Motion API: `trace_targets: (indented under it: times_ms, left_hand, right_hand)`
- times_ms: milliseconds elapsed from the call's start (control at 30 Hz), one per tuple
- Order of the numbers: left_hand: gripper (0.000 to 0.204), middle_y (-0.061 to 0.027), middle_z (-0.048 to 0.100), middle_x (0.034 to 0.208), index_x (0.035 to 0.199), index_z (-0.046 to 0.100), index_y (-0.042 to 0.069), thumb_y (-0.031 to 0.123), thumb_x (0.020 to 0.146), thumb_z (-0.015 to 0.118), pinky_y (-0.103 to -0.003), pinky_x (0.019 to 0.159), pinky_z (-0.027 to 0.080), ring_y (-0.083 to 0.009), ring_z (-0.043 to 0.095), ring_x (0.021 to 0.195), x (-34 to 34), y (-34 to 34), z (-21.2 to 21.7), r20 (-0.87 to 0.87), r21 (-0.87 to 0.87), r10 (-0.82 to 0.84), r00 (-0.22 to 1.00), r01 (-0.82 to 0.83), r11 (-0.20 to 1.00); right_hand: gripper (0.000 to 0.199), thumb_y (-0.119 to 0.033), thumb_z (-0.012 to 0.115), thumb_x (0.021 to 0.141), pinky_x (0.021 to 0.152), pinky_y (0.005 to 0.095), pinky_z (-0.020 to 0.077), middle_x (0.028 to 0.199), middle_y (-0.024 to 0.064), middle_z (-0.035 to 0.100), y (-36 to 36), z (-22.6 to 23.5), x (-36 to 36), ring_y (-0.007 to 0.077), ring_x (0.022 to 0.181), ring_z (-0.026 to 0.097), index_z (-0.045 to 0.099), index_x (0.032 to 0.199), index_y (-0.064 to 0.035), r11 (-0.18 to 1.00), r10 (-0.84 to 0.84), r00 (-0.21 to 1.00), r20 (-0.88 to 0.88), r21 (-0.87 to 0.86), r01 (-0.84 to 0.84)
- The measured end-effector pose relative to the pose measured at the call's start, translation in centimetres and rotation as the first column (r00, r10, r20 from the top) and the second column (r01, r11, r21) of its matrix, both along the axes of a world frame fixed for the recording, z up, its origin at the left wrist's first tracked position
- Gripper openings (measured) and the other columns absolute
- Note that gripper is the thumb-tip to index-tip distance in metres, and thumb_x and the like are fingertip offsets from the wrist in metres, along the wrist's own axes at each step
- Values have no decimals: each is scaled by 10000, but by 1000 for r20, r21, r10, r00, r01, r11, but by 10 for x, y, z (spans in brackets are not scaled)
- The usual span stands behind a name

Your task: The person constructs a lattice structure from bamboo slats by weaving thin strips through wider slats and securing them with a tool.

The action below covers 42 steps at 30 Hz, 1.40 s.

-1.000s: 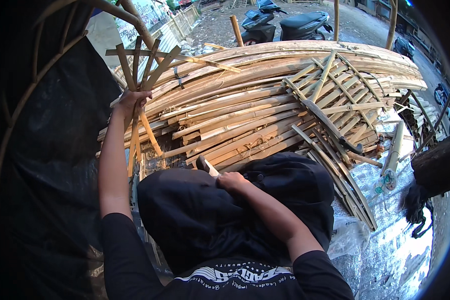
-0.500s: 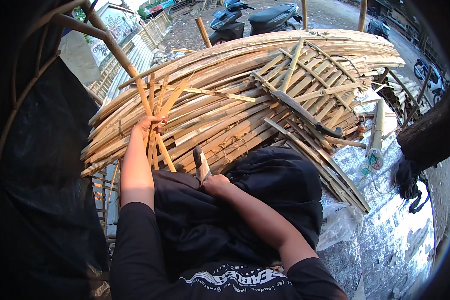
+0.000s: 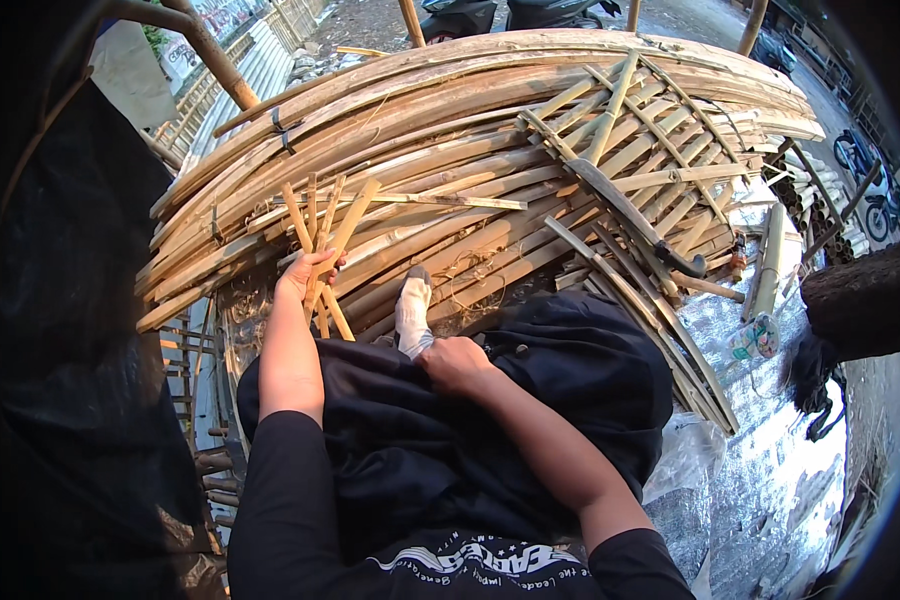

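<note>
My left hand grips a small bundle of split bamboo sticks, held upright and fanned out above my lap. My right hand rests on my dark trousers at the knee, fingers curled around the handle of a tool with a pale wrapped grip that points toward the bamboo pile. A large stack of long curved bamboo strips lies across in front of me. A dark curved blade rests on top of that stack to the right.
A black sheet hangs on my left. A silvery tarp covers the ground at right, with a small bottle and a dark log. Bamboo poles and parked motorbikes stand beyond the pile.
My left hand has come down and nearer with the bundle of sticks. My right hand has stayed on my knee with the tool. My head has tilted, so the view has shifted.
</note>
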<state>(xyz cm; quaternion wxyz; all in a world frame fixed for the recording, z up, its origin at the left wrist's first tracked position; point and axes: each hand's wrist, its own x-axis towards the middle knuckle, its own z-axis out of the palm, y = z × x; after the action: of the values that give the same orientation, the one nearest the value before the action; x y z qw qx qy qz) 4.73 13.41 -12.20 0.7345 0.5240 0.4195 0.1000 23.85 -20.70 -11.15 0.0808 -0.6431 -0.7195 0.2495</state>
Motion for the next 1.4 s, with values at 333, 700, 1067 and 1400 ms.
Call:
trace_targets:
  times_ms: [333,700,1067,1400]
  left_hand:
    - [457,-82,723,891,1048,675,52,475,877,703,-307,628,562,-182,711,762,34,-4,-46,-98,100,181,979,-171,980]
    - [506,-98,724,824,910,758,39,533,803,753,-354,758,516,-203,681,790,25,-6,-58,-137,595,564,814,-388,704]
    - [831,-253,422,1462,1450,388,-25,605,921,503,-468,1071,423,-417,490,1297,15,-30,-12,-465,872,698,545,144,468]
    - [502,-162,633,1277,1296,613,110,453,929,635,-390,1036,433,-314,571,1225,-36,-143,95,-812,252,-400,425,873,418]
  right_hand:
    - [328,-133,629,773,755,455,574,902,162,715,0,15,5,346,861,709,710,1086,-186,999,-13,999,36,-33,14]
    - [477,-106,673,700,777,456,566,950,145,716,9,7,2,347,896,692,695,1169,-187,999,13,999,37,-53,-11]
    - [396,-133,680,734,780,457,573,917,168,714,13,4,-5,354,878,701,692,1128,-171,998,66,998,20,-23,-65]
    - [443,-137,714,732,781,447,570,940,162,713,23,-25,25,352,905,692,695,1173,-177,898,-219,966,-139,357,256]
